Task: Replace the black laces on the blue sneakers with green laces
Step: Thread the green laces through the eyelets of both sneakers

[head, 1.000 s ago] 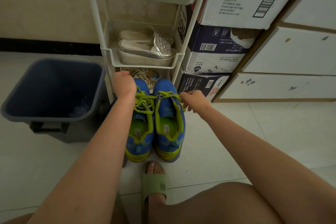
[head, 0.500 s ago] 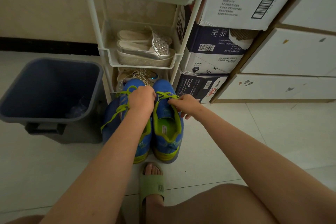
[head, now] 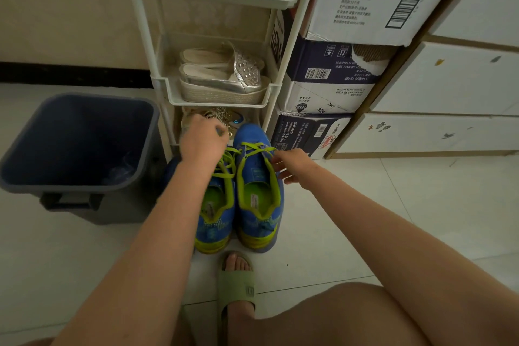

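Sneakers (head: 259, 191): toes point away from you, long axis front-to-back.
Green lace (head: 252, 149): crosses between both grips.
Left hand (head: 203, 140): pinches lace, farther out.
Right hand (head: 290, 163): pinches lace end, nearer you.

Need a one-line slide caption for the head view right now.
Both hands, left hand and right hand, work green laces on blue sneakers beside a bin.

The left hand (head: 202, 140) hides the left sneaker's (head: 215, 213) toe — its grip perhaps on laces (head: 224, 167) — unclear
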